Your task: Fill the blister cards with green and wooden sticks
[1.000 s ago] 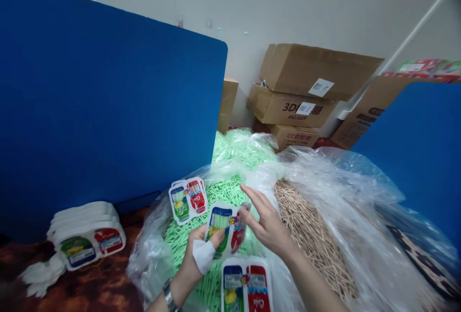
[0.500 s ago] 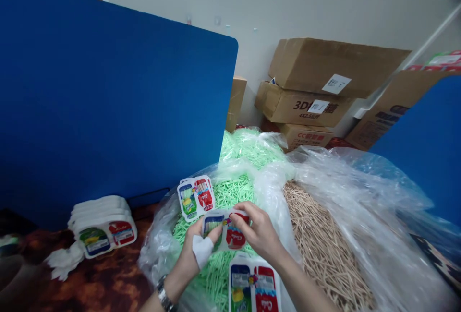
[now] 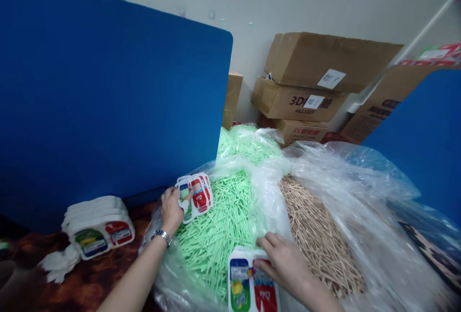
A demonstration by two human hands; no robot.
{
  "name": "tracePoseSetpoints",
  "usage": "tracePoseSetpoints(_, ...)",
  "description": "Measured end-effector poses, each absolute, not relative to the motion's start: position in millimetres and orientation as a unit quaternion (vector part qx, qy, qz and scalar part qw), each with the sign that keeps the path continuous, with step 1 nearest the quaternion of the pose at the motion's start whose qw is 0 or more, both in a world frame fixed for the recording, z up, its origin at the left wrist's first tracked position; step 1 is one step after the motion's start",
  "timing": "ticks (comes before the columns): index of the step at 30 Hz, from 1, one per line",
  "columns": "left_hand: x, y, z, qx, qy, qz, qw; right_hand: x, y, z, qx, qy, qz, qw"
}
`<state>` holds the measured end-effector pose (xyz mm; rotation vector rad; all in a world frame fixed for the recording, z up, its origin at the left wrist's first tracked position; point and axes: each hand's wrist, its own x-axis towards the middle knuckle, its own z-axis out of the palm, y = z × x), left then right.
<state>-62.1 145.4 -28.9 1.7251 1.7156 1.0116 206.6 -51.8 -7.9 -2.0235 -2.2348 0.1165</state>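
At the upper left of the green sticks, my left hand [image 3: 173, 210] grips the left side of a printed packet [image 3: 199, 196] with Sprite and Cola bottle pictures. That packet overlaps others like it. A white wrap is on my left thumb, and a metal watch circles the wrist. My right hand [image 3: 288, 266] reaches over the top right corner of a lower stack of the same packets [image 3: 240, 285], thumb and fingers apart. Whether its fingertips touch the top packet is unclear. Thin green sticks [image 3: 216, 235] fill the clear plastic bag [image 3: 270, 197] under both stacks.
Brown sticks [image 3: 320, 240] lie in plastic on the right. A pile of white-edged packets [image 3: 99, 225] and a crumpled tissue [image 3: 60, 263] sit on the left. Blue panels [image 3: 108, 96] stand at both sides. Cardboard boxes [image 3: 306, 103] are stacked by the wall.
Both hands held one packet over the green sticks before. My left hand has moved up and left to the upper packets; my right hand has let go and moved down to the lower stack.
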Motion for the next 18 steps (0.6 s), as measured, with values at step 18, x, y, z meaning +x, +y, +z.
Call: tracePoseSetpoints(18,-10.3,10.8,-13.4,0.661,0.415,0.346,0.52,210.0,-62.3,27.1,-0.674,-0.569,0.321,0.346)
